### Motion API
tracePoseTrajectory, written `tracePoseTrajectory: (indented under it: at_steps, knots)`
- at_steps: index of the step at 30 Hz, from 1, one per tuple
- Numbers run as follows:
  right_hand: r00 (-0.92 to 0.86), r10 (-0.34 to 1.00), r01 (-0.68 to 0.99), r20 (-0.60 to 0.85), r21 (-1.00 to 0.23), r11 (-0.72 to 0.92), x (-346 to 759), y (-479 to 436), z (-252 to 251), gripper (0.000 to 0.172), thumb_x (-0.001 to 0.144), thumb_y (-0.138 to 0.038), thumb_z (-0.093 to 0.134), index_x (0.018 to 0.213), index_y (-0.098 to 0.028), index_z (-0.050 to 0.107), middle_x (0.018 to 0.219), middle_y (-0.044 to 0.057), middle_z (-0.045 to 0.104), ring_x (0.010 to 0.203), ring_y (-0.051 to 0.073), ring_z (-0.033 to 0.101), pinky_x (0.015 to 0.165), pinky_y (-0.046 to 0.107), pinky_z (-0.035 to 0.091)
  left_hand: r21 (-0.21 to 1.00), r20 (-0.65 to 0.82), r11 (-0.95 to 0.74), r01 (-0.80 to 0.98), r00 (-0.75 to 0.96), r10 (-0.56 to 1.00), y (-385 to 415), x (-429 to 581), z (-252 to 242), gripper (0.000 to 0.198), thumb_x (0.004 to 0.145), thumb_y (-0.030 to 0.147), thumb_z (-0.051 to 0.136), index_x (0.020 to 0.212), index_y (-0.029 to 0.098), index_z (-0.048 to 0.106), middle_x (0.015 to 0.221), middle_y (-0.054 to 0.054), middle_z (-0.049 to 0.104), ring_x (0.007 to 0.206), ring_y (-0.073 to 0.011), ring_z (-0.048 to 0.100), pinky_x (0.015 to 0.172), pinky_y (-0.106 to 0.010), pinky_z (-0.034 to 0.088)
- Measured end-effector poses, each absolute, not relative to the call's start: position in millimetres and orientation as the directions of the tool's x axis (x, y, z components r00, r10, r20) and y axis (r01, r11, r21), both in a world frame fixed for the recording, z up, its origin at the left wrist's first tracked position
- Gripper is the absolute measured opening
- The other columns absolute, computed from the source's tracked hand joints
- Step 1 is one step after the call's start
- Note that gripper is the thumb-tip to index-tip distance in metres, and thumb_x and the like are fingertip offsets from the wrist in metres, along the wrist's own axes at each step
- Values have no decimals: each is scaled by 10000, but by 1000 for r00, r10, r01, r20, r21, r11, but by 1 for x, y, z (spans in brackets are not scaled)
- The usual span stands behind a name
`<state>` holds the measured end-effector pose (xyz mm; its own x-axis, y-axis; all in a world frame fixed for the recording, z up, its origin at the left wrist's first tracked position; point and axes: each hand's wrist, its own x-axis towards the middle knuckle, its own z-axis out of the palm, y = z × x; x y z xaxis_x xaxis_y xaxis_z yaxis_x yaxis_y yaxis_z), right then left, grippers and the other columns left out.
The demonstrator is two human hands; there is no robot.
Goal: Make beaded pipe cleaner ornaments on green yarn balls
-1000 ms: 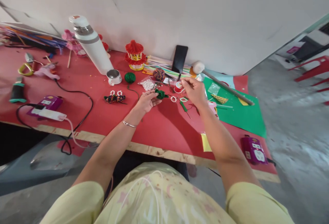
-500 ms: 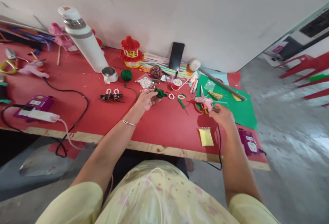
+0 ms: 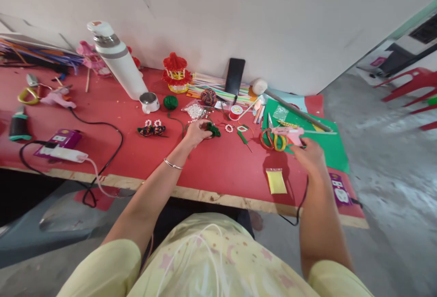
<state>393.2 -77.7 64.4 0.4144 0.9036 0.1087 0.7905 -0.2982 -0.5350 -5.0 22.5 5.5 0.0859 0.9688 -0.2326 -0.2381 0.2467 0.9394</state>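
Note:
My left hand (image 3: 196, 132) pinches a small green yarn flower (image 3: 213, 129) just above the red table (image 3: 221, 169). My right hand (image 3: 310, 153) grips a pink glue gun (image 3: 287, 133), lifted slightly over the edge of a green paper sheet (image 3: 332, 149); its black cord hangs down past my wrist. Scissors with orange and yellow handles (image 3: 273, 138) lie right beside the gun. Close to the flower sit a little ring of white beads (image 3: 229, 128), a red thread spool (image 3: 235, 112) and a clear bag of white beads (image 3: 194, 111).
A tall white flask (image 3: 118, 58) with its cup (image 3: 149, 102), a green yarn ball (image 3: 170, 102), a red paper lantern (image 3: 175, 72) and a black phone (image 3: 235, 75) stand near the wall. A power strip (image 3: 63, 153) with cables lies at left. Red chairs (image 3: 408, 83) are far right.
My right hand left the spool area, swung right to the pink glue gun, took hold of it and lifted it. My left hand stayed put with the green flower.

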Motion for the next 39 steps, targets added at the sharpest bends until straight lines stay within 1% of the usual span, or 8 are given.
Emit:
tracePoseTrajectory:
  at_steps: [3,7,12,16,19,22,26,39]
  knots:
    - [474,879,482,53,-851,-209,373,-94,83,412,679,-395,721,1057,-241,663,815,24,708,622,195,627,554,321,507,979,-122,125,-159,29,992,21,-6,3,679,509,-66,780,1134,190,721,1169,-41,726,849,-126,706,763,-202,580]
    - [351,934,385,69,-920,-77,326,-110,104,230,744,-376,681,932,-248,649,682,-18,613,546,155,538,521,298,446,996,39,-38,-82,17,999,13,-5,13,754,540,-50,751,1225,259,693,1541,-65,518,1179,-201,661,893,-218,572]
    - [228,945,728,236,-685,-5,268,-96,112,364,772,-566,736,921,-244,655,696,-1,609,621,181,543,592,314,423,919,326,-339,202,97,940,5,0,22,287,706,20,703,919,212,693,1451,-132,563,1425,-290,501,1010,-356,566]
    - [209,870,907,446,-420,-2,244,-73,107,458,833,-582,683,1075,-194,654,970,100,718,833,261,639,689,343,445,621,674,-649,438,125,729,7,0,16,295,752,31,671,989,206,685,1340,-129,611,1175,-242,659,930,-384,592]
    - [129,850,964,510,-264,12,235,-65,108,430,908,-490,602,1188,-165,637,1084,143,710,902,282,649,687,340,421,390,830,-732,558,132,543,8,-1,17,323,776,30,664,1033,224,690,1098,-77,695,1018,-215,689,892,-373,584]
    - [79,861,983,502,-181,15,229,-62,114,424,918,-435,575,1237,-163,632,1083,135,694,847,262,635,638,328,375,292,878,-752,591,146,456,6,-2,20,351,788,20,648,1069,228,681,1024,-64,726,981,-213,701,889,-368,582]
    - [39,874,991,485,-132,29,225,-62,121,442,917,-413,546,1265,-152,624,1097,133,672,800,237,600,614,325,336,283,884,-749,599,141,447,5,-2,21,294,806,28,625,1026,219,664,1034,-75,740,983,-212,716,888,-367,588]
    - [-35,851,991,524,-91,97,226,-67,123,352,953,-385,499,1177,-151,636,1013,107,669,743,208,558,597,328,276,205,907,-769,605,178,382,2,-3,22,270,842,15,619,1016,219,655,1036,-81,746,978,-194,723,884,-334,584]
